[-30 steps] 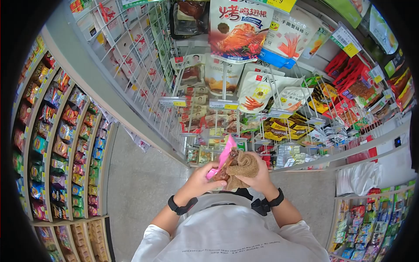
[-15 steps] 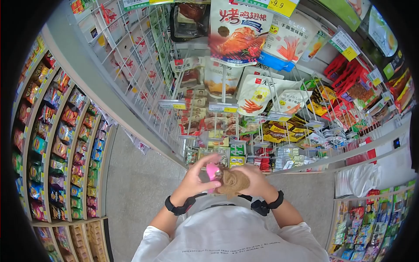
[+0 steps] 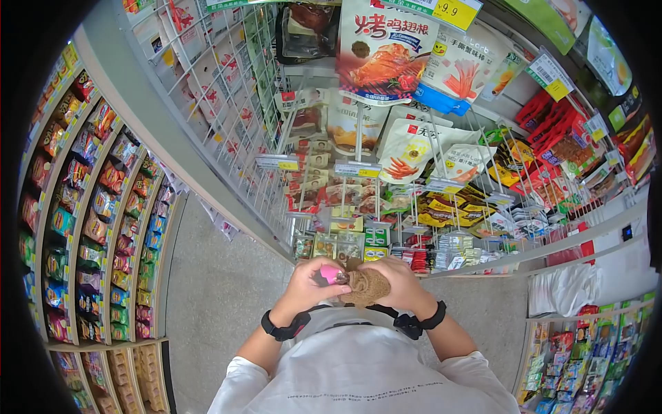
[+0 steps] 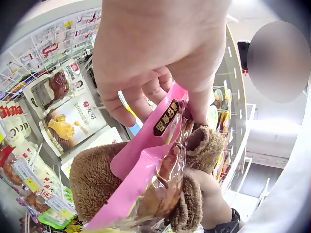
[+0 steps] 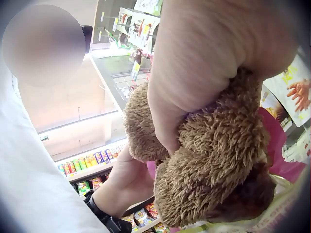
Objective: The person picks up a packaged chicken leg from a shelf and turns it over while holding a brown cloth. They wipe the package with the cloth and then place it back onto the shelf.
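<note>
In front of the waist, my left hand (image 3: 307,286) pinches the top end of a pink and clear food packet (image 4: 146,162) between thumb and fingers. Dark brown, glossy meat shows through the clear side of the packet. My right hand (image 3: 408,284) grips a fluffy brown cloth (image 5: 218,150), bunched and folded around the packet. The cloth covers both faces of the packet in part, as the left wrist view shows. From the head view, only a small pink end of the packet shows beside the cloth, close to the left thumb.
Ahead stands a rack of hanging food pouches (image 3: 386,55) on metal hooks with price tags (image 3: 357,169). A white wire grid (image 3: 227,90) closes its left side. Shelves of snack bags (image 3: 93,228) run along the left, and another packet display (image 3: 586,359) stands at lower right.
The packet, upright with its pink face showing a second ago, has turned and tipped, with mostly its end visible now. The cloth has shifted left over it, and the left hand has changed its hold.
</note>
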The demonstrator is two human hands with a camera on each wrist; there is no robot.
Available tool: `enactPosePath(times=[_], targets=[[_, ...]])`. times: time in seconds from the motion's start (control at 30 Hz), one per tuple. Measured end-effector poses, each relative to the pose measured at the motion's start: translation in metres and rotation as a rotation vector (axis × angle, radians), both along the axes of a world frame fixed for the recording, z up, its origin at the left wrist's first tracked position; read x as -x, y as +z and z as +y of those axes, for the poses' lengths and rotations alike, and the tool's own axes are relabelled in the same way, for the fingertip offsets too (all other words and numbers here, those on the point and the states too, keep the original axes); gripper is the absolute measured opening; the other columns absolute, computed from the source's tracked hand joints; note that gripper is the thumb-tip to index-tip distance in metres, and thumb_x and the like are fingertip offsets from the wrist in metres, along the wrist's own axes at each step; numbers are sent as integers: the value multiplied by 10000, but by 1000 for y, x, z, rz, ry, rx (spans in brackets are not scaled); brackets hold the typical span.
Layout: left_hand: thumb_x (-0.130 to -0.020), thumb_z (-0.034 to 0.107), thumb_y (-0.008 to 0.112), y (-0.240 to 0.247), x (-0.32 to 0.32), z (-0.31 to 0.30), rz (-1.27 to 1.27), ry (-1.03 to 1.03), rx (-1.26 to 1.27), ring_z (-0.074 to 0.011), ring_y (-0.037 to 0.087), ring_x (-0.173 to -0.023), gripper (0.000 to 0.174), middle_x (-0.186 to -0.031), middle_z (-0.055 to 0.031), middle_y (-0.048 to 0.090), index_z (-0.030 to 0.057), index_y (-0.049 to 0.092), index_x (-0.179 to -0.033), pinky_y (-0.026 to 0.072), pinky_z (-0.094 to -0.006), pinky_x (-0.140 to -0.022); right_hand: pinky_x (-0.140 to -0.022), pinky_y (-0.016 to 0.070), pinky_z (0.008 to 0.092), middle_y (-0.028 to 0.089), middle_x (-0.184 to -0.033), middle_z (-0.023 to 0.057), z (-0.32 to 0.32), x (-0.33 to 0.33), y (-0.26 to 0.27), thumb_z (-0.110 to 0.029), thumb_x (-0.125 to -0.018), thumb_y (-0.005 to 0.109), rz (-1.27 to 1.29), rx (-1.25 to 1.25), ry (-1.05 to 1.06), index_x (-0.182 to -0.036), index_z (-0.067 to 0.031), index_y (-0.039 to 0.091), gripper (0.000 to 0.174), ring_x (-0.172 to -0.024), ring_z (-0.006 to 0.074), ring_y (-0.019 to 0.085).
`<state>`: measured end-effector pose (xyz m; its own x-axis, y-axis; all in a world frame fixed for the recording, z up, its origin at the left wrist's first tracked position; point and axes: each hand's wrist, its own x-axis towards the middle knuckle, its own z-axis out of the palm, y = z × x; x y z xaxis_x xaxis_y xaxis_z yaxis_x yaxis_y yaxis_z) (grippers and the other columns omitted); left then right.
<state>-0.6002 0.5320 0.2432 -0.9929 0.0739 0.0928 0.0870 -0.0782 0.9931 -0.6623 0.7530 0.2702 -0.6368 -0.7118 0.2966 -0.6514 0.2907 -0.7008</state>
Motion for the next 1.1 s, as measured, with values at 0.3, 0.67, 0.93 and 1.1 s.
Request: enactPosePath(times=[0.3,0.67,0.93,1.1], targets=[[-709,163,797,15,8,-1,92,-101,169,-159,617,-768,295,-841,-65,647,25,621,-902,481,-288,-703,-753,466,399,663,-931,93,6,-4,-6,-242,-587,803,55,-10,-20,-1063,-112,608,530,-831,306,625],[-678,149,815,14,9,6,219,0,228,-189,622,-727,316,-821,-71,654,36,660,-929,485,-302,-680,-778,463,390,664,-983,85,10,-7,-4,-267,-540,825,70,-29,-87,-1040,-92,630,565,-866,290,628],[-686,130,792,21,5,5,313,-37,377,-201,617,-689,249,-787,-65,639,75,705,-913,483,-293,-641,-722,479,396,654,-938,115,9,-9,-7,-236,-580,813,63,4,-146,-1059,-99,607,539,-840,307,622],[-691,157,792,17,3,7,389,88,469,-208,609,-652,273,-759,-58,617,84,702,-938,480,-285,-585,-784,501,394,639,-999,143,10,-10,-12,-177,-610,806,-15,94,-220,-1113,-81,579,560,-894,309,631]])
